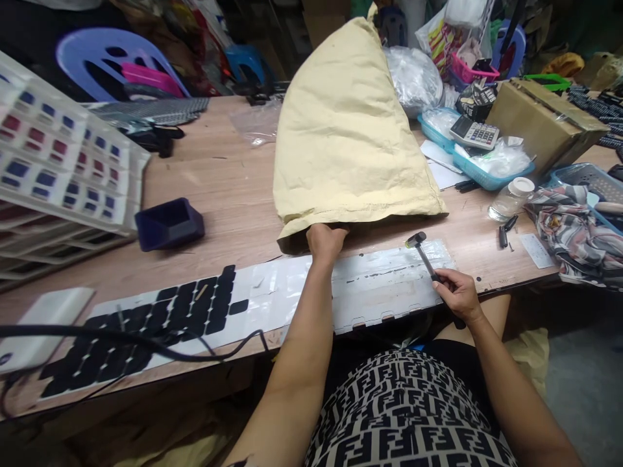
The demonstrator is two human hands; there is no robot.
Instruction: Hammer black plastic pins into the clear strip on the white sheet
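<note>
My left hand [325, 241] reaches into the open mouth of a large pale yellow sack [348, 130] that lies on the wooden table [228, 188]; its fingers are hidden inside. My right hand [457, 293] is closed round the handle of a small hammer [422, 253], whose black head hangs just over a long white sheet [384, 282] at the table's front edge. The sheet's left part carries several black key-shaped pieces [185, 311].
White trays of red and blue pieces [58, 155] are stacked at the left, with a dark blue square cup [169, 224] beside them. A calculator [474, 133] lies on blue baskets, near a cardboard box [545, 120], a jar [511, 198] and patterned cloth [579, 230]. A black cable [146, 340] crosses the front left.
</note>
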